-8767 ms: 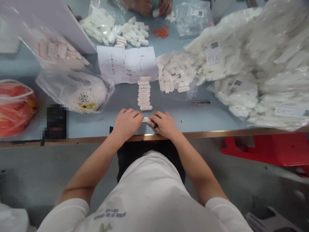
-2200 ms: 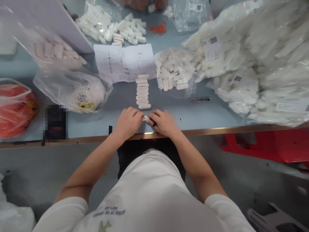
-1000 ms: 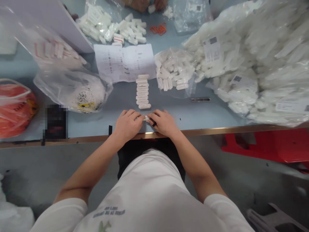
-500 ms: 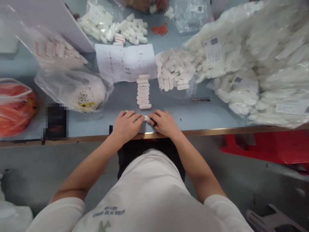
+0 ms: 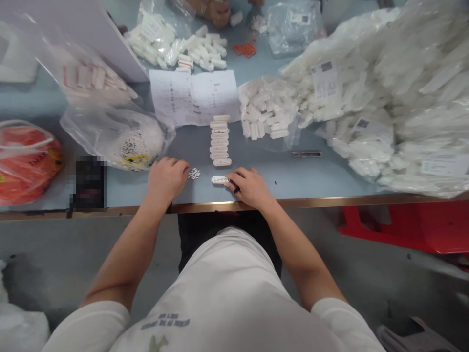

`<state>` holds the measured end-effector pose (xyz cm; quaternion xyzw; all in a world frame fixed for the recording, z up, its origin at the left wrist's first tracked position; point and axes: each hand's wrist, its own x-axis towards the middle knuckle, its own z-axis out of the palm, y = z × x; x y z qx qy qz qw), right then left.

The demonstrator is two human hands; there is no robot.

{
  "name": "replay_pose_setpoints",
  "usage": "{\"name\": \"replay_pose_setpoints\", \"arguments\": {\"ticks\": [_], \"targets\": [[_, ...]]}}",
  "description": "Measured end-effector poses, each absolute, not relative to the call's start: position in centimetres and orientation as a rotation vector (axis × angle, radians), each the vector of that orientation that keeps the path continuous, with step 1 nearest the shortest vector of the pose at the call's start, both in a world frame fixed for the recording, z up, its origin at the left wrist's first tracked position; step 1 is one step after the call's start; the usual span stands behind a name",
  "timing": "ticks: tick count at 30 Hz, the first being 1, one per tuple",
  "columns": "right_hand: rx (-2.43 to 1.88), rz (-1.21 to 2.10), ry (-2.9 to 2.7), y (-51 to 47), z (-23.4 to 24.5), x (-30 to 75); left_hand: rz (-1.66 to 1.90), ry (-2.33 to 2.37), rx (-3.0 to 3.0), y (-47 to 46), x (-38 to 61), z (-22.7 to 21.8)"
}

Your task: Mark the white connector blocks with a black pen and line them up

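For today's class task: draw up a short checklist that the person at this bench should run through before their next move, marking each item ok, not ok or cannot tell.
White connector lying flat: ok.
Left hand apart from the connector: ok.
Right hand touching the connector: cannot tell.
Small dark item in the right hand, what it is: cannot tell.
Tiny white pieces in one small heap: ok.
Row of white connectors lined up: ok.

We're in a factory assembly room: our long pale blue surface [image 5: 271,183] is crowded with labelled plastic bags [image 5: 326,80] of white connector housings [image 5: 267,110], with a printed sheet [image 5: 194,98] among them. A co-worker's hand [image 5: 218,11] shows at the far side, and a red plastic stool [image 5: 414,230] stands to the right.
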<state>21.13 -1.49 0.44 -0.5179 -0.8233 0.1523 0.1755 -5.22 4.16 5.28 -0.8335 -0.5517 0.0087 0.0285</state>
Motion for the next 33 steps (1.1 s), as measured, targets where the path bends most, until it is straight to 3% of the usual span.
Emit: {"name": "replay_pose_setpoints", "arguments": {"ticks": [16, 25, 33], "targets": [[-1.462, 0.441, -2.328, -1.5, 0.5, 21.2, 0.220, -1.551, -2.660, 4.9, -3.8, 5.4], [-1.473, 0.462, -2.338, -1.5, 0.7, 21.2, 0.170, -1.598, -2.662, 5.2, -3.9, 4.7], [-1.477, 0.437, -2.337, -1.5, 0.7, 21.2, -0.118, -1.769, -2.742, 4.4, -3.0, 6.0]]}}
